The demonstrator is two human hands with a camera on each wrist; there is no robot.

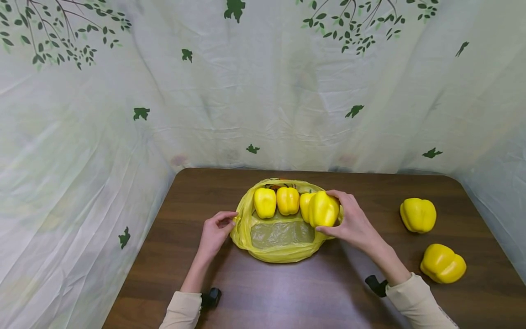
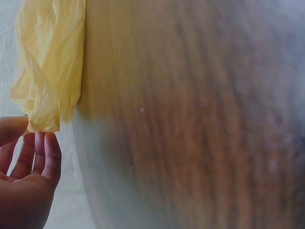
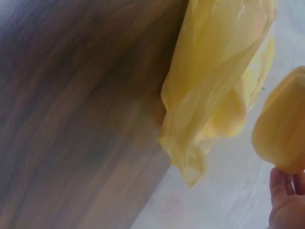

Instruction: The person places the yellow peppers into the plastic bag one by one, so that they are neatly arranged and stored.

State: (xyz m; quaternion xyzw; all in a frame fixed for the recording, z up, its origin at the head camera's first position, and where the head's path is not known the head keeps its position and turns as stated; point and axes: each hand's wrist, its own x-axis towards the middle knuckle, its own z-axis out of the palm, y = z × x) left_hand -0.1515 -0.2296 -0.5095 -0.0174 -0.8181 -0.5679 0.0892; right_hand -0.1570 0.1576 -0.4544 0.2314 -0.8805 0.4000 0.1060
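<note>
A yellow plastic bag (image 1: 283,253) lies with its mouth spread wide on the table. Inside it, along the far side, sit yellow bell peppers: one at the left (image 1: 265,203), one in the middle (image 1: 287,201) and one at the right, partly hidden. My right hand (image 1: 349,221) grips another yellow bell pepper (image 1: 323,209) over the bag's right side; the right wrist view shows this pepper (image 3: 283,124) at the fingertips, apart from the bag. At the bag's left edge, my left hand (image 1: 215,230) pinches the rim, as the left wrist view shows with the bag's corner (image 2: 45,114) between thumb and fingers.
Two more yellow bell peppers lie on the right of the brown wooden table (image 1: 164,274), one farther back (image 1: 418,215) and one nearer (image 1: 443,263). A pale curtain with a leaf print (image 1: 263,100) hangs behind the table and along its sides.
</note>
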